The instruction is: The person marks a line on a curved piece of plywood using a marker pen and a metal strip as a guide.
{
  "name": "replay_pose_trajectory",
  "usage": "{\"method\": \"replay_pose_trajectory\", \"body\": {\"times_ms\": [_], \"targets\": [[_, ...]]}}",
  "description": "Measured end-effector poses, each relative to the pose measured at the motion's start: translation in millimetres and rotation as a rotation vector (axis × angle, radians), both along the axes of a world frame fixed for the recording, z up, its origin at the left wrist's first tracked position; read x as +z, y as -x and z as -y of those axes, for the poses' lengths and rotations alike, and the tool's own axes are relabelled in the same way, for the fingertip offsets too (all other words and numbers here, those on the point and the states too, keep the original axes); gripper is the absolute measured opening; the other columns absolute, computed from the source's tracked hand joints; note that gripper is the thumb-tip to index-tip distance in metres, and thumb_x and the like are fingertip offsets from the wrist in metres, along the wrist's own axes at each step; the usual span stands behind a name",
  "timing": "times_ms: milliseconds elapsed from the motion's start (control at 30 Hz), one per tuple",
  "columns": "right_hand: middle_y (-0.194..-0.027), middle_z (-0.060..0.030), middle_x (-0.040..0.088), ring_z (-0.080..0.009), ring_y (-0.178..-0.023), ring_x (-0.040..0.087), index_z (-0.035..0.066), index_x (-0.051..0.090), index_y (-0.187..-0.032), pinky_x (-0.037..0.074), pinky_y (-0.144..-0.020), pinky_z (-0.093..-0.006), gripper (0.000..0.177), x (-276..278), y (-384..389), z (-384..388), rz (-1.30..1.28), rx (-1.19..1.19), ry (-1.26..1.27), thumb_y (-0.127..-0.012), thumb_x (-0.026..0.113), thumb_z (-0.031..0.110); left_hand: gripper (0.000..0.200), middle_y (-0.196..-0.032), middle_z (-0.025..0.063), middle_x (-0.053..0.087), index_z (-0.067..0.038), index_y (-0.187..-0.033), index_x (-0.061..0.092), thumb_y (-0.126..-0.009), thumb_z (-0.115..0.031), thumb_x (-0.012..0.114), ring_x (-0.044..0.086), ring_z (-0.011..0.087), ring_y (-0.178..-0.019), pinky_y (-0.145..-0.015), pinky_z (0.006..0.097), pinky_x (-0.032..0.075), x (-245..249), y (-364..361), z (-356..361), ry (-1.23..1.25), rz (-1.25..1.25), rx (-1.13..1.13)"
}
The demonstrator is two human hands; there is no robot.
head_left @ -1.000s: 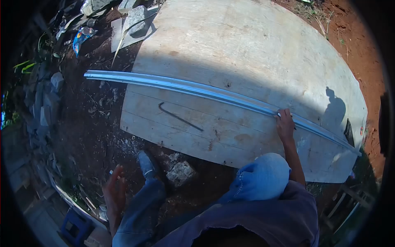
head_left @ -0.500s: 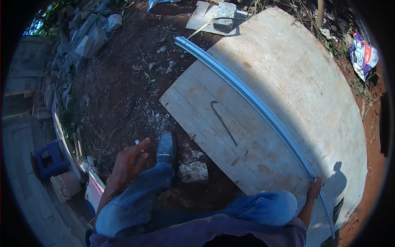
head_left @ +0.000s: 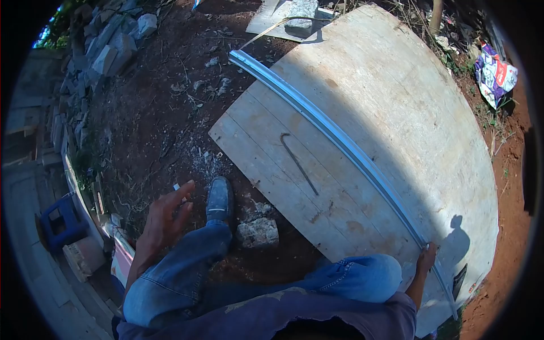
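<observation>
A long pale metal profile [head_left: 334, 127] lies diagonally across a big flat board [head_left: 442, 124], its far end reaching past the board's edge. My right hand [head_left: 428, 256] grips the profile near its lower end. Over the ground beside my left knee is my left hand [head_left: 164, 221], with a small white object [head_left: 177, 187] at its fingertips; the fingers look bent, and their hold on it is hard to make out. On the board, left of the profile, rests a thin hooked metal rod [head_left: 299, 164].
A concrete block [head_left: 258, 232] sits by my shoe [head_left: 220, 198]. Another block [head_left: 301, 16] stands beyond the board. Rubble [head_left: 116, 48] is piled upper left, a blue stool [head_left: 62, 221] is at left, and a printed bag [head_left: 496, 76] lies at right.
The view has shifted slightly, so the board, profile and ground appear a little further left and up. My right hand still holds the profile.
</observation>
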State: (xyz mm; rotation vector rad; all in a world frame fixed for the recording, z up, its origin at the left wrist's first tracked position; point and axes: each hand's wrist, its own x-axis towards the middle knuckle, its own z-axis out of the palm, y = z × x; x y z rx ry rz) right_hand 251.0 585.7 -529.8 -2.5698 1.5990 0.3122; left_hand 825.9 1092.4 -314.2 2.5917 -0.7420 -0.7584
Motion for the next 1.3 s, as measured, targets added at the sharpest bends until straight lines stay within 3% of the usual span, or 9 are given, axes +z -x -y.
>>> {"method": "replay_pose_trajectory", "body": {"times_ms": [467, 533, 600, 733, 900, 1067, 1200, 1267, 1300], "targets": [[-0.111, -0.0184, 0.056, -0.0389, -0.105, 0.055, 0.004, 0.052, -0.111, 0.044, -0.085, -0.0454, 0.028, 1.9, 19.8, 5.6, -0.173, -0.122, 0.03, -0.083, 0.057, 0.006, 0.047, -0.118, 0.0183, 0.064, -0.003, -0.132, 0.051, -0.085, -0.003, 0.06, 0.063, 0.0324, -0.108, -0.092, 0.0412, 0.047, 6.6, 0.4, -6.5, -0.102, -0.07, 0.038], [-0.106, -0.0172, 0.055, -0.0393, -0.098, 0.057, 0.006, 0.054, -0.106, 0.045, -0.08, -0.0467, 0.025, 0.4, 18.1, 14.2, -0.127, 0.039, 0.023, -0.081, 0.058, 0.006, 0.048, -0.119, 0.0179, 0.064, -0.004, -0.132, 0.051, -0.085, -0.003, 0.06, 0.063, 0.0318, -0.108, -0.092, 0.0408, 0.047, 6.5, -3.0, -8.7, -0.089, -0.072, 0.055], [-0.102, -0.0178, 0.058, -0.0385, -0.098, 0.058, 0.006, 0.057, -0.105, 0.046, -0.081, -0.0456, 0.024, 16.0, -63.4, 17.4, 0.007, -0.023, -0.001, -0.082, 0.062, 0.009, 0.046, -0.116, 0.0197, 0.064, -0.007, -0.132, 0.052, -0.087, -0.009, 0.06, 0.062, 0.0356, -0.106, -0.091, 0.0419, 0.048, 0.3, -7.6, -13.1, 0.093, -0.024, 0.124], [-0.09, -0.0208, 0.066, -0.0367, -0.08, 0.064, 0.001, 0.062, -0.107, 0.049, -0.074, -0.0412, 0.024, 21.8, -281.7, 20.7, 0.461, 0.28, 0.051, -0.09, 0.057, 0.018, 0.045, -0.114, 0.0188, 0.064, -0.007, -0.131, 0.053, -0.086, -0.006, 0.06, 0.063, 0.0335, -0.107, -0.091, 0.0402, 0.048, 3.1, -21.6, -9.5, 0.205, -0.036, 0.195], [-0.08, -0.0045, 0.071, -0.009, -0.056, 0.05, 0.003, 0.066, -0.104, 0.043, -0.055, -0.027, 0.028, 33.4, -589.8, -31.0, 0.746, 0.179, -0.652, -0.088, 0.06, 0.026, 0.051, -0.119, 0.0158, 0.064, -0.003, -0.133, 0.05, -0.083, 0.002, 0.057, 0.065, 0.0254, -0.104, -0.092, 0.0371, 0.048, 3.6, -30.2, -16.2, 0.22, -0.099, 0.167], [-0.08, -0.0094, 0.066, -0.0071, -0.05, 0.04, 0.002, 0.061, -0.097, 0.03, -0.039, -0.0232, 0.026, -53.2, -811.0, -78.1, 1.04, -0.234, -1.056, -0.091, 0.063, 0.026, 0.047, -0.109, 0.018, 0.067, -0.007, -0.13, 0.054, -0.083, -0.009, 0.062, 0.066, 0.0328, -0.1, -0.086, 0.0394, 0.05, -11.8, -38.3, -54.0, 0.196, -0.09, 0.258], [-0.065, -0.0059, 0.055, -0.0115, -0.047, 0.042, 0.002, 0.059, -0.087, 0.03, -0.036, -0.0253, 0.022, -75.1, -904.4, -107.2, 1.156, -0.63, -1.089, -0.091, 0.062, 0.024, 0.045, -0.108, 0.0185, 0.067, -0.005, -0.129, 0.055, -0.084, -0.008, 0.061, 0.066, 0.0319, -0.099, -0.084, 0.0394, 0.051, -20.4, -46.9, -88.0, 0.192, -0.118, 0.289], [-0.062, -0.0057, 0.052, -0.0182, -0.046, 0.05, 0.006, 0.053, -0.072, 0.038, -0.039, -0.0313, 0.023, -116.5, -946.3, -92.3, 1.254, -0.618, -0.665, -0.082, 0.067, 0.021, 0.044, -0.108, 0.0185, 0.067, -0.004, -0.128, 0.055, -0.084, -0.007, 0.061, 0.067, 0.0303, -0.098, -0.084, 0.0383, 0.052, -22.6, -53.5, -100.7, 0.194, -0.164, 0.348], [-0.064, -0.0074, 0.055, -0.0186, -0.051, 0.054, 0.005, 0.055, -0.073, 0.04, -0.042, -0.0317, 0.016, -83.8, -945.4, -96.7, 1.294, -0.689, -0.605, -0.078, 0.066, 0.016, 0.043, -0.107, 0.0185, 0.067, -0.002, -0.127, 0.056, -0.085, -0.007, 0.06, 0.067, 0.0288, -0.097, -0.083, 0.0372, 0.052, -22.3, -55.4, -106.1, 0.19, -0.206, 0.408]]}}
